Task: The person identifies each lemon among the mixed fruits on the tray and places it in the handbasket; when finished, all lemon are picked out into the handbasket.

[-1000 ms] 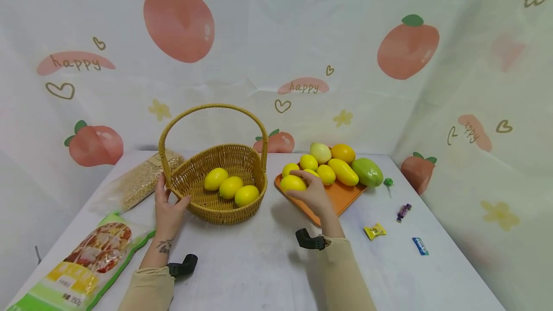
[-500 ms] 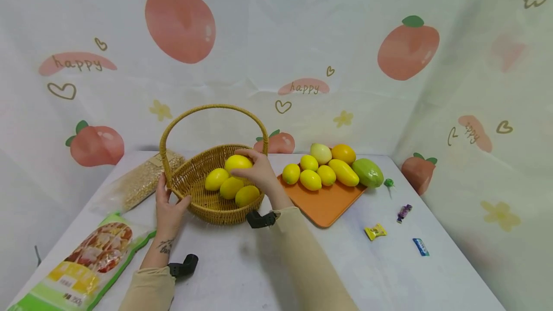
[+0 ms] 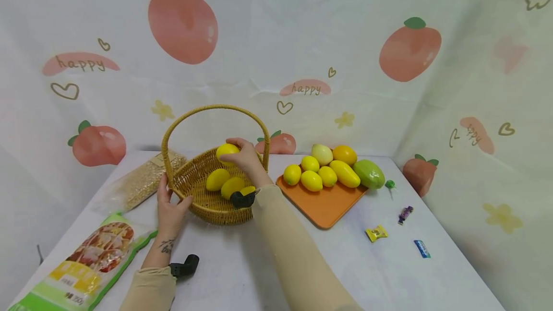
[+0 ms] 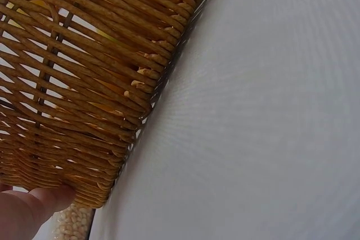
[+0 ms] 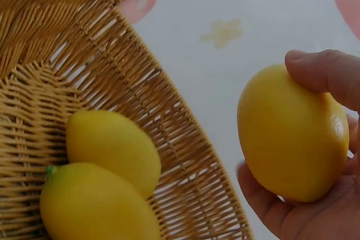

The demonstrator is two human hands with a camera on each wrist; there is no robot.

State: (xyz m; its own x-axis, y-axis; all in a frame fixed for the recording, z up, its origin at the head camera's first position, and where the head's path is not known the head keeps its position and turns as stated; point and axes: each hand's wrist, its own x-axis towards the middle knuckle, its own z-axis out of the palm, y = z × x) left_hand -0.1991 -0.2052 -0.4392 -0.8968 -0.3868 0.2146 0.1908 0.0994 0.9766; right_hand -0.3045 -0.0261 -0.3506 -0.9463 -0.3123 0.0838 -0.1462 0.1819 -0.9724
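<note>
A wicker basket (image 3: pixel 203 205) with a tall handle stands left of centre and holds three yellow lemons (image 3: pixel 217 179). My right hand (image 3: pixel 243 155) hovers over the basket's far side, its fingers curled round a fourth lemon (image 3: pixel 226 150); the right wrist view shows that lemon (image 5: pixel 291 134) held above the lemons (image 5: pixel 112 145) lying in the basket (image 5: pixel 84 66). My left hand (image 3: pixel 169 208) grips the basket's near left rim; a fingertip (image 4: pixel 42 203) presses the weave (image 4: pixel 95 82) in the left wrist view.
An orange tray (image 3: pixel 330 205) right of the basket bears several yellow, orange and green fruits (image 3: pixel 343 169). Wrapped candies (image 3: pixel 376 233) lie on the table's right. A bag of grain (image 3: pixel 138 184) and a snack packet (image 3: pixel 86 265) lie at the left.
My right hand lifted a lemon from the orange tray and carried it leftward over the basket, now toward its far side. The left hand stayed on the rim.
</note>
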